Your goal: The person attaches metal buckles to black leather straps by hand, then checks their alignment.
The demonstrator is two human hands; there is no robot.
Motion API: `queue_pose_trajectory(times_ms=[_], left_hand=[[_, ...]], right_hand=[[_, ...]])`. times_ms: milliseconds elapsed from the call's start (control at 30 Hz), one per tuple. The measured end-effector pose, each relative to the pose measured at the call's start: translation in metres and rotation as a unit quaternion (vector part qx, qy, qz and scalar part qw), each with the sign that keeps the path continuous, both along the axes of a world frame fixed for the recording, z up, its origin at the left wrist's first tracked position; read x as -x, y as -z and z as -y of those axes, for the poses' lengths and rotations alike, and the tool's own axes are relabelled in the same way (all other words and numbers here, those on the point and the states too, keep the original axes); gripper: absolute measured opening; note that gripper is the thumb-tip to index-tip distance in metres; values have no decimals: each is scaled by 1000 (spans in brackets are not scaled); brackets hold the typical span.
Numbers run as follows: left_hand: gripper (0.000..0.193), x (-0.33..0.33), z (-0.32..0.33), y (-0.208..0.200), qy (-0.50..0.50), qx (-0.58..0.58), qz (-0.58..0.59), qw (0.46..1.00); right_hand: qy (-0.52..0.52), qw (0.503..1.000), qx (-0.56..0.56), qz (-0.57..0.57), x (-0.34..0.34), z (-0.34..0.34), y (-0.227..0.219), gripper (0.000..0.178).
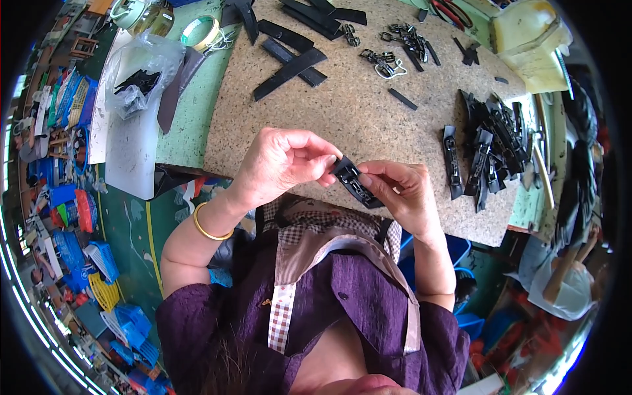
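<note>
Together, both hands' fingers (pixel 327 162) pinch black strap (pixel 356 184).

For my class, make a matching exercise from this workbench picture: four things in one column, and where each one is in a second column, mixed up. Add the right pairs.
Things
1. black strap piece
2. gold bangle
3. clear plastic bag
4. pile of black strap pieces

Places
A. far left, on the white sheet
B. right side of the speckled board
C. between both hands' fingertips
D. on the left wrist

Pairs: 1-C, 2-D, 3-A, 4-B
</note>
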State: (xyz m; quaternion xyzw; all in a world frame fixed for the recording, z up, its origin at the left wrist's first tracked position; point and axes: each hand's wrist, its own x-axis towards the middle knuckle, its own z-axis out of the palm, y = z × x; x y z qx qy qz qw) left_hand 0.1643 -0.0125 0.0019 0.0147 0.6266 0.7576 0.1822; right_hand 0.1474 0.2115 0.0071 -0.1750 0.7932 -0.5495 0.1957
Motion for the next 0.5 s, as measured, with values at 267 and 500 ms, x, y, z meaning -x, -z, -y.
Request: queue_pose_trajectory(times_ms=[267, 500], left_hand=[[15, 2, -4, -12, 24, -15, 10, 1000], [13, 3, -13, -7, 67, 29, -24, 997]], right_hand=[[-59, 984, 118, -122, 7, 15, -12, 24], [-69, 983, 39, -167, 6, 1, -6, 19]])
